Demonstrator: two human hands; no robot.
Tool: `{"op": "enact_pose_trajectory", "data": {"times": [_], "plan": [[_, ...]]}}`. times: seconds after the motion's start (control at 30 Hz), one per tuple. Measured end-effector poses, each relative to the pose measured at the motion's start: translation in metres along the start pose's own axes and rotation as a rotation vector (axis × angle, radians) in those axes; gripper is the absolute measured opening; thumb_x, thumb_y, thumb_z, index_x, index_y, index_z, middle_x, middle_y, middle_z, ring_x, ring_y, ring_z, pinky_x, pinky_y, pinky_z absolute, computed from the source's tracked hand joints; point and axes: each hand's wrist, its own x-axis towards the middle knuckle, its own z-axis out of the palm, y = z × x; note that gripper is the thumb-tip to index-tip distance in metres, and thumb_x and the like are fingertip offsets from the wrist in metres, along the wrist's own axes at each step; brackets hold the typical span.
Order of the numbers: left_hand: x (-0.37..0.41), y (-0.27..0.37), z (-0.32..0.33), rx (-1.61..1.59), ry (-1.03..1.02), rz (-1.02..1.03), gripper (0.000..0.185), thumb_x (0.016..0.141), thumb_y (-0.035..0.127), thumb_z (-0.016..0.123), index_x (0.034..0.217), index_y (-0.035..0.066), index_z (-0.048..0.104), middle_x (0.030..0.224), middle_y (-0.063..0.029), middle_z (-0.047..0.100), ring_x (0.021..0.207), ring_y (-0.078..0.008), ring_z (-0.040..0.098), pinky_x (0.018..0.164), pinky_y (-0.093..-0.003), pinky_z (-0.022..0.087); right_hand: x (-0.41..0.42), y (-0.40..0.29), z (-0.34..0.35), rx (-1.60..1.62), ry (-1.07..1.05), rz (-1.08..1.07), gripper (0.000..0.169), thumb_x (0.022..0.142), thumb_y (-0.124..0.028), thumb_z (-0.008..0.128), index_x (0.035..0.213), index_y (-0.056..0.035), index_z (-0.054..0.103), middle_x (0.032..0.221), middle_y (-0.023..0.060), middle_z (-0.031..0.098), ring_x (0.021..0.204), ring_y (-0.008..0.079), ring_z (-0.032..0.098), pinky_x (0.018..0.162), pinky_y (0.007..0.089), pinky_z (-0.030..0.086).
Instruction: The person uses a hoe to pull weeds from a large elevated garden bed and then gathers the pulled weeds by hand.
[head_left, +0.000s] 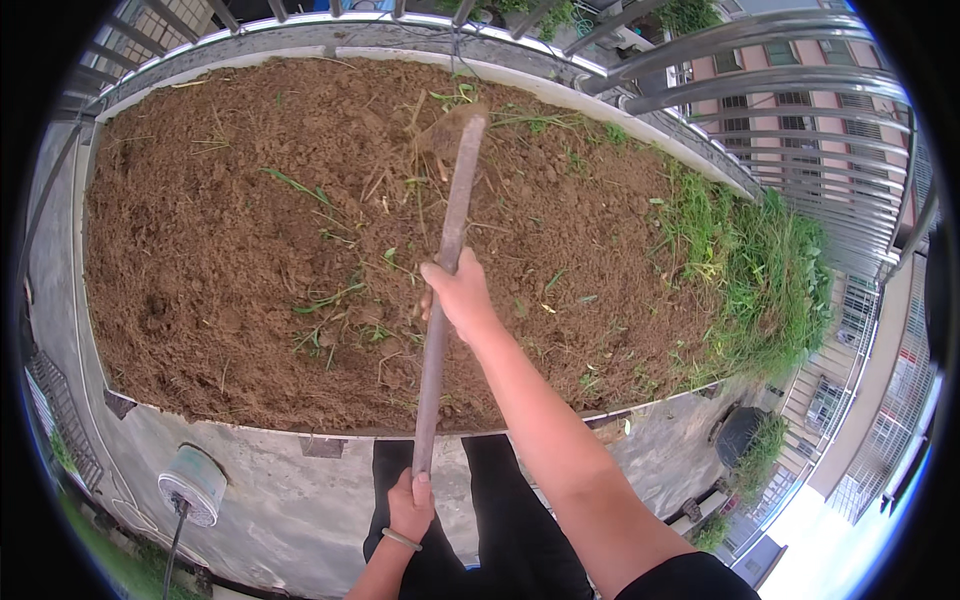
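A long wooden handle (432, 375) slants up over a raised bed of loose brown soil (225, 247). Around its lower end my left hand (411, 504) is closed, with a bangle on the wrist. Further up, my right hand (459, 294) grips the same handle, thumb laid along it. At the far end a soil-coloured tool head, perhaps a hoe blade (446, 135), rests at or just above the soil; its edges are hard to make out. Torn grass blades and dry stalks lie scattered on the soil.
Green weeds (772, 292) are heaped at the bed's right end. A metal railing (720, 90) runs behind the bed. On the concrete floor stand a white bucket (193, 484) at the lower left and a dark round pot (739, 437) with plants at the right.
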Motion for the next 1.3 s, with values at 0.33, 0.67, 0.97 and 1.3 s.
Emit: {"op": "enact_pose_trajectory", "data": {"times": [0.33,0.67,0.97,1.3], "plan": [[0.088,0.094,0.1,0.157,-0.593,0.004,0.025,0.088,0.026,0.06,0.095,0.004,0.052,0.057,0.0025,0.045,0.043,-0.0053,0.04,0.039,-0.0238,0.034,-0.005,-0.017,-0.219,0.408,0.536,-0.203,0.016,0.087,-0.009,0.054,0.097,-0.0029,0.043,0.072,0.0054,0.049,0.053,0.0133,0.05,0.045,0.0281,0.049],[0.245,0.195,0.186,0.302,-0.622,0.062,0.038,0.092,0.041,0.05,0.078,0.006,0.046,0.047,0.0022,0.04,0.032,-0.0073,0.034,0.03,-0.0228,0.029,0.115,-0.026,-0.242,0.179,0.798,-0.131,0.031,0.086,-0.005,0.048,0.11,0.0083,0.033,0.076,0.0076,0.049,0.053,0.016,0.049,0.043,0.0302,0.045],[0.245,0.133,0.181,0.141,-0.511,0.054,0.037,0.092,0.04,0.049,0.077,0.005,0.047,0.051,0.0012,0.041,0.034,-0.0069,0.035,0.031,-0.0225,0.03,0.131,0.018,-0.227,-0.19,0.739,-0.171,0.031,0.084,-0.006,0.051,0.101,0.0084,0.029,0.095,0.0315,0.053,0.076,0.0382,0.063,0.054,0.0398,0.054],[0.097,0.053,0.118,-0.1,-0.41,-0.094,0.043,0.093,0.043,0.043,0.073,0.005,0.044,0.048,-0.0035,0.044,0.033,-0.0115,0.04,0.031,-0.0252,0.032,-0.001,0.045,-0.142,-0.004,0.262,-0.078,0.023,0.086,-0.006,0.051,0.097,0.0016,0.031,0.07,0.0195,0.053,0.054,0.0294,0.057,0.046,0.037,0.048]]}}
